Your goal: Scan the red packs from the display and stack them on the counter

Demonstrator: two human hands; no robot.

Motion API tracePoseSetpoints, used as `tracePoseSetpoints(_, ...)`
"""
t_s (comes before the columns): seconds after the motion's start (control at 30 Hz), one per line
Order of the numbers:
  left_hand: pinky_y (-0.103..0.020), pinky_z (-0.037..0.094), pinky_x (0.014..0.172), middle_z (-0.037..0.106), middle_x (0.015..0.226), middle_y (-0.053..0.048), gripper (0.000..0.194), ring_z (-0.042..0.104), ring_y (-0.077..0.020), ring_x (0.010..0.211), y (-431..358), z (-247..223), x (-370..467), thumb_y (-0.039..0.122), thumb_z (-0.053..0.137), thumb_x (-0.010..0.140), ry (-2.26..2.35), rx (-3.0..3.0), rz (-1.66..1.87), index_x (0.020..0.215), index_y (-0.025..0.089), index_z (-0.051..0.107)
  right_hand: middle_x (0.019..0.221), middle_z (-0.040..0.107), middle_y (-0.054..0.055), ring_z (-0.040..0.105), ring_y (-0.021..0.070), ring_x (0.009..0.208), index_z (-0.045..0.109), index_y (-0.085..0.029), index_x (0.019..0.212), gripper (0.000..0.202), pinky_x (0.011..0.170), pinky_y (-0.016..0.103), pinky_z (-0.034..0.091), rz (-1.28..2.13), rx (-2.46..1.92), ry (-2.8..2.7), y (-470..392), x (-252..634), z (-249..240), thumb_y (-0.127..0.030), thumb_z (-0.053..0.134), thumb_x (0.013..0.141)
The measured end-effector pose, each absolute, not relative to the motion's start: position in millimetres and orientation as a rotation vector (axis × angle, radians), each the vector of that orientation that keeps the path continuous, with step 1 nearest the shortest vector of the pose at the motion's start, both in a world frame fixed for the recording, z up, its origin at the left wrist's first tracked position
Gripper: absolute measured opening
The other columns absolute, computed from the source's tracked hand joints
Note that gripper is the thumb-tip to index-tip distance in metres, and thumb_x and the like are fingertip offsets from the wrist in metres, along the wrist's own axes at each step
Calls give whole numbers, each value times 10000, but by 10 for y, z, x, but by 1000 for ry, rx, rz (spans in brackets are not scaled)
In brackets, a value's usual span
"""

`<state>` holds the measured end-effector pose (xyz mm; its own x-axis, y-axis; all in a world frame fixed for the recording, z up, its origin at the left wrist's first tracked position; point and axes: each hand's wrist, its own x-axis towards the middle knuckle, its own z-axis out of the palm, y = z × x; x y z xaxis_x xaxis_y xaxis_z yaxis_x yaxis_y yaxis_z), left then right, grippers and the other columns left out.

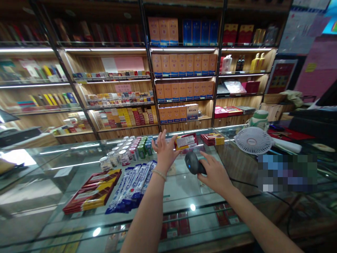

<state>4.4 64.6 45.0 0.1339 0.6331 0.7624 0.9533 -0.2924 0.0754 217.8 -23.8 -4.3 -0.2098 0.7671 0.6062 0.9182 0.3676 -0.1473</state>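
Observation:
My left hand (165, 151) pinches the left end of a red and yellow packaged chocolate bar (186, 141) between thumb and forefinger, its other fingers raised. The bar's pale printed back faces me. In my right hand (214, 173) is a black barcode scanner (191, 162), its head just below the bar and a small blue light showing. A cable (244, 182) trails right from the hand. Behind the scanner lies a stack of similar chocolate bars (212, 138). To the left of my left forearm are blue and white stick packs (131, 186) and more chocolate bars (93, 189).
Small jars (116, 156) and green tins (142, 151) stand in rows on the glass counter (181, 191). A white fan (254, 140) and a green-lidded bottle (259, 119) are at the right. Behind the counter, shelves hold many boxes (184, 65).

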Motion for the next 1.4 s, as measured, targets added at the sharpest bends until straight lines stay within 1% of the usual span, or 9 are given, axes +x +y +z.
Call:
tracePoseSetpoints(0.17,-718,76,1212,311,1666,-165,673,274,-396,1541,652,447,41,389,864,741,-1544,-1979,-995,1369,365,623,1325,685,95,733,254,977,619,-203,1211,411,717,342,551,-278,-1442,-1813,-284,2237,-20,-293,598,810)
tracePoseSetpoints(0.3,-714,92,1213,308,1668,-166,673,268,-390,1545,634,463,37,420,854,751,-1570,-1973,-1001,1379,365,617,1037,775,57,757,259,883,631,-214,1163,381,678,317,522,-299,-1402,-1736,-300,2270,-28,-297,592,793)
tracePoseSetpoints(0.4,-714,92,1215,306,1673,-156,656,265,-393,1546,621,478,34,431,837,766,-1602,-1963,-1004,1381,366,617,963,789,46,766,263,855,639,-224,1142,364,652,303,507,-294,-1406,-1730,-303,2275,-31,-314,620,789)
tracePoseSetpoints(0.57,-703,88,1223,306,1674,-150,650,262,-387,1548,614,489,28,432,835,767,-1630,-1948,-992,1376,359,620,973,799,43,773,266,837,630,-231,1179,382,628,298,487,-289,-1430,-1746,-321,2259,-7,-320,639,808)
tracePoseSetpoints(0.73,-703,96,1219,314,1666,-162,646,271,-380,1544,622,477,21,456,828,770,-1619,-1940,-996,1372,348,620,856,791,25,772,265,793,654,-255,1025,226,591,286,449,-242,-1473,-1771,-356,2249,31,-348,635,820)
tracePoseSetpoints(0.83,-705,96,1219,317,1664,-155,650,280,-387,1538,623,474,22,431,836,761,-1616,-1935,-1005,1369,360,619,843,790,32,771,268,798,663,-258,1018,224,599,286,454,-234,-1473,-1752,-362,2251,30,-350,621,818)
tracePoseSetpoints(1.03,-706,84,1221,307,1668,-148,657,276,-388,1539,621,478,22,417,833,766,-1615,-1941,-1002,1381,367,608,958,804,53,770,268,855,647,-235,1242,446,646,298,502,-260,-1443,-1732,-341,2260,6,-314,616,804)
tracePoseSetpoints(1.2,-712,90,1218,308,1668,-159,650,274,-390,1540,617,482,25,430,829,771,-1621,-1943,-1001,1380,361,612,986,797,54,768,258,862,688,-230,1123,321,656,296,504,-266,-1440,-1761,-324,2268,-11,-320,613,824)
tracePoseSetpoints(1.4,-727,104,1210,309,1668,-160,652,273,-387,1543,622,480,30,433,829,774,-1619,-1946,-1006,1385,363,610,992,789,53,750,246,837,687,-231,1126,311,654,290,483,-302,-1465,-1789,-300,2281,-41,-312,616,834)
